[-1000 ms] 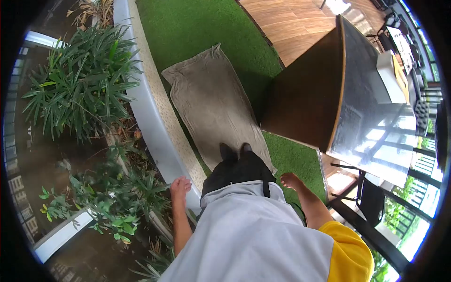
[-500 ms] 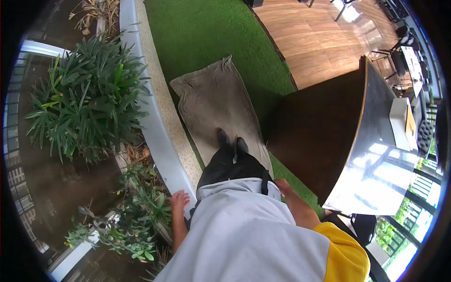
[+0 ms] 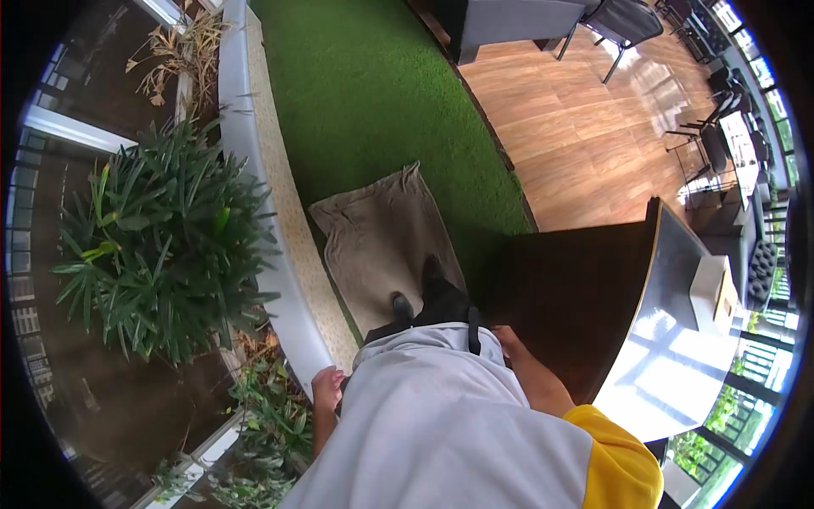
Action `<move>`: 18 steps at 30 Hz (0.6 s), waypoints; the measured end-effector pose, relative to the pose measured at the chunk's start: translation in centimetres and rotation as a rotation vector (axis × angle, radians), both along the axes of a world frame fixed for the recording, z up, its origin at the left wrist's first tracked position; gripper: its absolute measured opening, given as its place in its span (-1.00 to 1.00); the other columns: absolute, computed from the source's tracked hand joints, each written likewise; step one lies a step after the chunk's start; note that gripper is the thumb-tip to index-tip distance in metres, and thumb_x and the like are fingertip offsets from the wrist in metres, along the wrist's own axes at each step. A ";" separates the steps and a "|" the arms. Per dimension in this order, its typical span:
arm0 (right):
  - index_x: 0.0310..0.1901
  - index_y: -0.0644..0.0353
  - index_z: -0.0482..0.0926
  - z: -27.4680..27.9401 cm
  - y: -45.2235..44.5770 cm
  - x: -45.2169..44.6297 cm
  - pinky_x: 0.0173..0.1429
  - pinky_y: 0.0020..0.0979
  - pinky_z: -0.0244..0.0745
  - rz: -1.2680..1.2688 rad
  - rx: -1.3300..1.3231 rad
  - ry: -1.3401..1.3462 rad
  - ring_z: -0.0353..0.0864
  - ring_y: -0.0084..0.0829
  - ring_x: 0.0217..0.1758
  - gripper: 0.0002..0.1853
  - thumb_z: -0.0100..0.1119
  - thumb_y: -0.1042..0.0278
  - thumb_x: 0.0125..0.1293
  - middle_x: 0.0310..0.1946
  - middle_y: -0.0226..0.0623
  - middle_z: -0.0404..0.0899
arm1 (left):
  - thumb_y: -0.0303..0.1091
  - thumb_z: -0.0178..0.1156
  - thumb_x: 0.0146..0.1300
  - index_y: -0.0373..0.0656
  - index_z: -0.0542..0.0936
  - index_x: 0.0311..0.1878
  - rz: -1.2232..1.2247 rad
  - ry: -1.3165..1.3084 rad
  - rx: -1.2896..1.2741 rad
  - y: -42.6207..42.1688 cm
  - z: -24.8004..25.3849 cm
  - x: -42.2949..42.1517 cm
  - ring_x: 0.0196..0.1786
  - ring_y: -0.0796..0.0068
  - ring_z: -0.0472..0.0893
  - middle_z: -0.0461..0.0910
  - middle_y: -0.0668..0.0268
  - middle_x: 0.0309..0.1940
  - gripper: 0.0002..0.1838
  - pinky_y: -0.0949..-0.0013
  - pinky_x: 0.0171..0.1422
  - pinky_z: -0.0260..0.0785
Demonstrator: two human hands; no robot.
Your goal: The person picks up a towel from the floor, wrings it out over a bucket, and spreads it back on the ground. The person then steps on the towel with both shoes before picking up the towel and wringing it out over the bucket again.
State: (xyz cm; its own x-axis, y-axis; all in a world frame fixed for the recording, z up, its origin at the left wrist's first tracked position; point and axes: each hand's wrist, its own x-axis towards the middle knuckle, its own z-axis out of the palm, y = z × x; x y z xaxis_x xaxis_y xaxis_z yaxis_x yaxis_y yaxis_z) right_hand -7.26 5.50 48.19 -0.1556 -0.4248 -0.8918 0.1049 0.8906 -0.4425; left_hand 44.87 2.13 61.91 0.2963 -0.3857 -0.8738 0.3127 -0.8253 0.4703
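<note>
My left hand (image 3: pixel 328 388) hangs beside my hip, close to the planter's pale ledge (image 3: pixel 297 343). Its fingers are loosely bent, and I see nothing held in them. At my other side my right hand (image 3: pixel 506 342) hangs by the hem of my light grey shirt (image 3: pixel 441 407), near the dark wooden counter (image 3: pixel 560 297). The fingers of that hand are mostly hidden. My dark shoes (image 3: pixel 402 305) are on a crumpled grey-brown cloth (image 3: pixel 381 229), one foot ahead of the other.
Green artificial turf (image 3: pixel 356 102) runs ahead, bordered by a wooden-look floor (image 3: pixel 560 127). Leafy plants (image 3: pixel 170 246) lean over the ledge on the left. A white box-like object (image 3: pixel 710 293) sits on the glossy countertop (image 3: pixel 670 365). Chairs (image 3: pixel 623 21) stand farther off.
My view has moved forward and tilted up, so the cloth sits lower and more furniture shows ahead. One foot has stepped forward. My left hand has dropped slightly and its fingers look more bent.
</note>
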 end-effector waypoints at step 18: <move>-0.21 0.08 0.62 5.9 -32.6 -9.9 -0.45 -0.35 0.49 0.493 0.109 0.283 0.60 -0.41 -0.49 -0.82 0.06 0.25 0.29 -0.43 -0.35 0.62 | -0.09 0.21 0.17 -0.15 0.65 -0.25 -0.109 -0.036 -0.264 -12.0 -9.6 -1.4 -0.40 0.49 0.55 0.60 0.36 -0.37 -0.69 0.38 -0.35 0.42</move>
State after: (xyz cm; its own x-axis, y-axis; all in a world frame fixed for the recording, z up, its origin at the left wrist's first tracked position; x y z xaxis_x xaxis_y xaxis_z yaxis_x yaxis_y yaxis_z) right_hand -17.16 -27.12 54.07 -0.2013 -0.4156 -0.8870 -0.4426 0.8464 -0.2961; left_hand 43.45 -9.85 52.31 0.2702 -0.6295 -0.7285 0.2081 -0.7006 0.6825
